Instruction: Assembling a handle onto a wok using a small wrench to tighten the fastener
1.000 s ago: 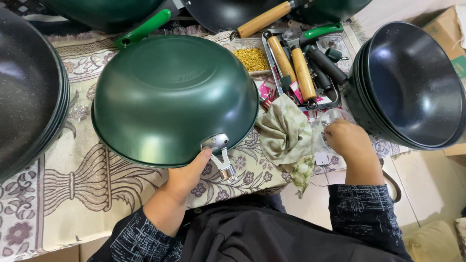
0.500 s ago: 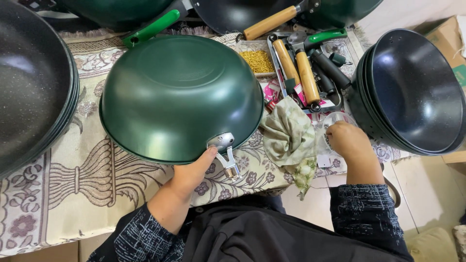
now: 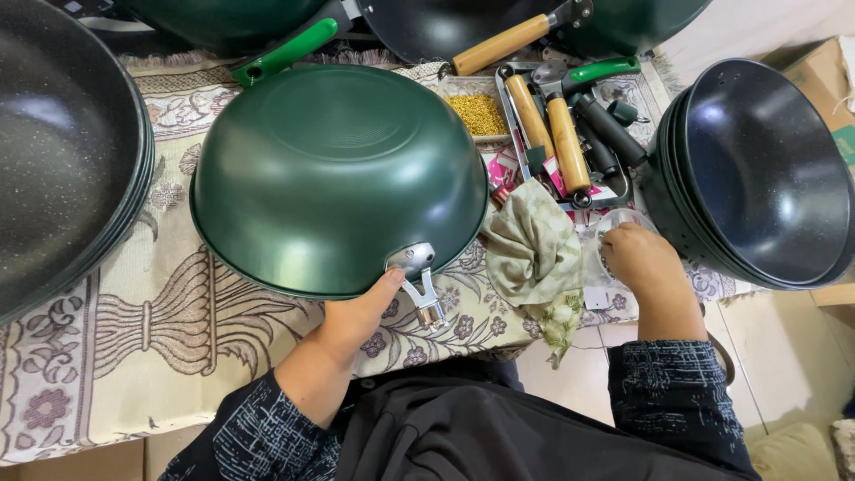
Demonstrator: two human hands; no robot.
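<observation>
Left hand [image 3: 356, 312] grips the near rim of an upturned green wok [image 3: 338, 178], thumb pressed by its metal bracket [image 3: 417, 274]. Right hand [image 3: 639, 258], fingers curled, pinches a clear plastic bag [image 3: 614, 227] just right of a crumpled pale cloth [image 3: 534, 254]. Beyond lie wooden handles [image 3: 552, 134] in a metal tray, a small pink packet [image 3: 500, 171] and a box of yellow grains [image 3: 477, 113]. Glossy speckled black woks [image 3: 766, 169] stack far right on the patterned surface [image 3: 151, 330].

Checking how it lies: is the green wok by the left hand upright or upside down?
Upside down: the green wok shows its ringed outer base, rim down on the patterned cloth. The left hand touches its metal handle bracket.
</observation>
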